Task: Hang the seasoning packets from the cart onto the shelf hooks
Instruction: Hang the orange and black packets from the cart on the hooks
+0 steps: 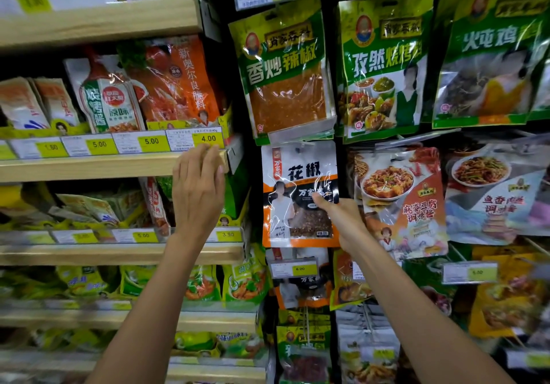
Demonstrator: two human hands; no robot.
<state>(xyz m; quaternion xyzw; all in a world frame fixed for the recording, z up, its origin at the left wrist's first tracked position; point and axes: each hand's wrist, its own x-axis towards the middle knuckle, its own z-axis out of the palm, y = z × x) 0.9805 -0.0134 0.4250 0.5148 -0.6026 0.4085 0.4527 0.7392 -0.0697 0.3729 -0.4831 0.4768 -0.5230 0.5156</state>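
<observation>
A white, black and orange seasoning packet (299,193) is held up against the hook wall, its top just under the clear price-tag holder (300,135) of a hook. My right hand (342,220) grips the packet's right edge, thumb on its front. My left hand (198,188) is raised beside the packet, fingers relaxed and holding nothing, its fingertips at the edge of the wooden shelf (104,166). The cart is out of view.
Green packets (282,71) hang above, with more green ones (384,65) to their right. A tofu-sauce packet (398,202) hangs right of my right hand. Another packet of the same kind (300,279) hangs below. Wooden shelves of packets fill the left.
</observation>
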